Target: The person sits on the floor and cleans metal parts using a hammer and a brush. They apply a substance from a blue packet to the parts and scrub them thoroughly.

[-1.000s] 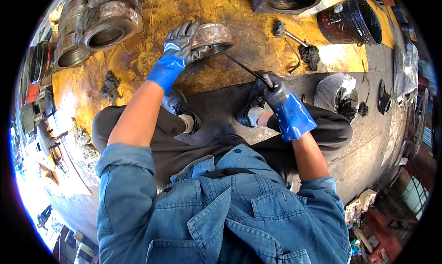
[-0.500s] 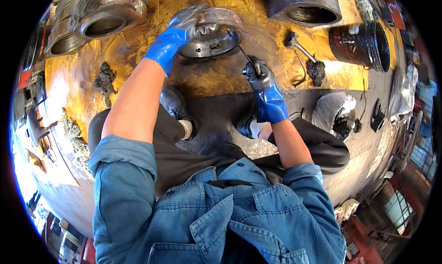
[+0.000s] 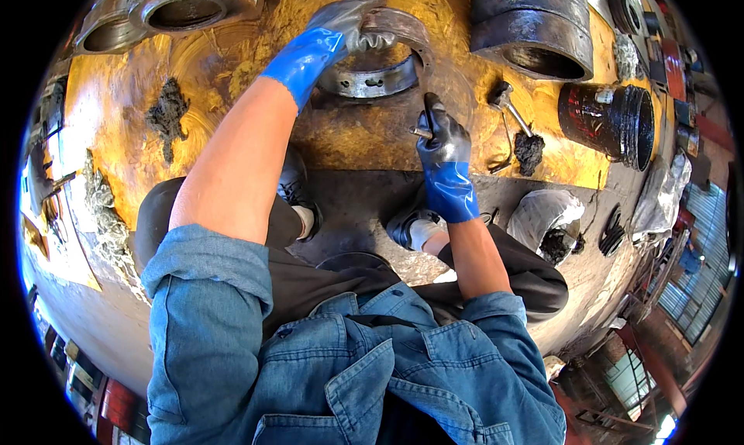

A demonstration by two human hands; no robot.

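L hand (image 3: 350, 26) is gripping the metal ring (image 3: 370, 82) by its left rim, in from the near edge of the yellow floor sheet (image 3: 225, 96); R hand (image 3: 446, 137) is clutching a metal tool (image 3: 421, 132), apart from the ring. Imo L should be bracing it firmly w/ R going light.

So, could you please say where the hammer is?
In the head view, the hammer lies on the yellow surface at right, between right hand and black bucket.
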